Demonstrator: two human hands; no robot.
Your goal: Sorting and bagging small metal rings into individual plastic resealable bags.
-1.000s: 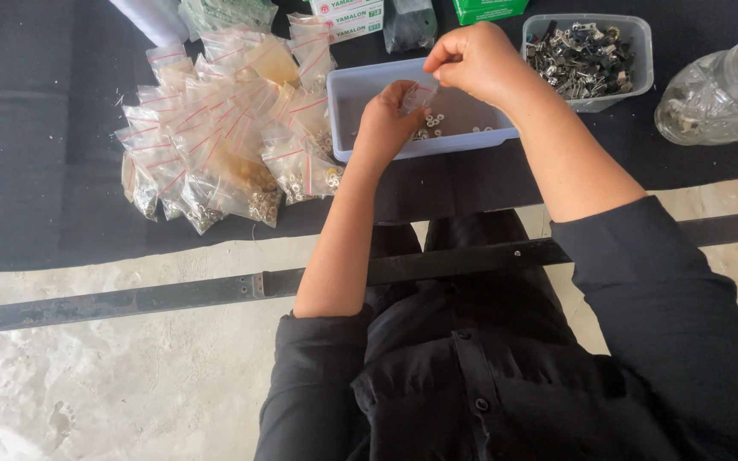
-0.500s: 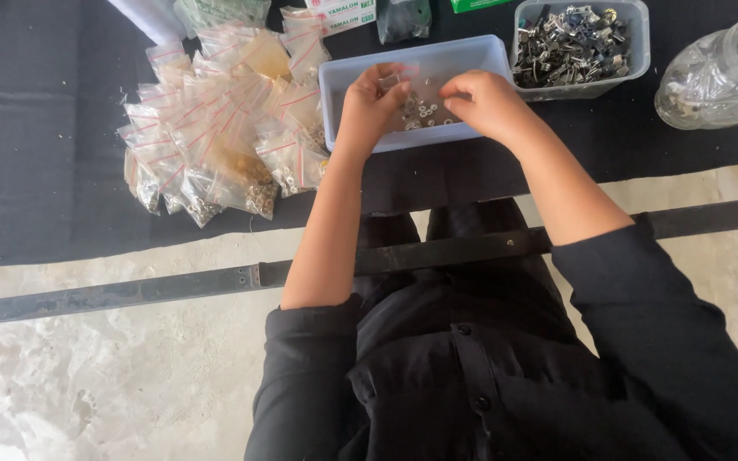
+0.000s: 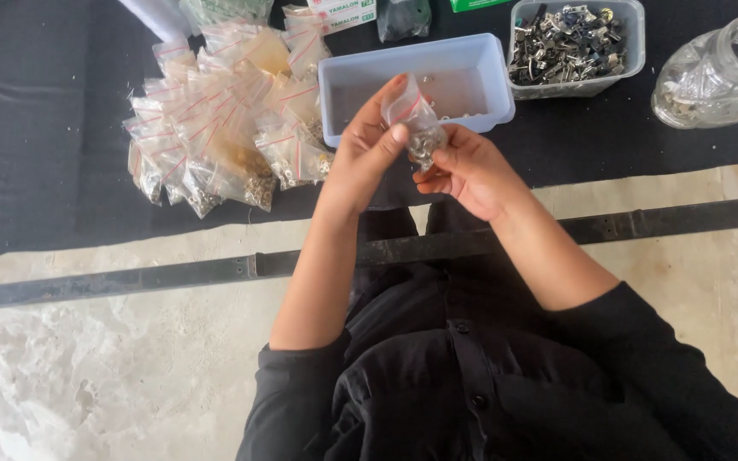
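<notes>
— What can't you make out?

— The small metal bits inside the little clear bag (image 3: 418, 128); they are too small to tell apart, and the fingers of the left hand (image 3: 367, 154) and right hand (image 3: 463, 171) cover part of the bag.

— And the edges?

— The glass jar (image 3: 722, 72) is cut off at the right edge. The small tub of metal parts (image 3: 576, 47) is clipped at the top, and so are the boxes and dark pouch (image 3: 403, 17) beside it.

— The pile of bags (image 3: 224, 119)?

— Its lower bags lie hidden under the upper ones. The white tray (image 3: 416, 85) holds a few specks, too tiny to identify.
</notes>
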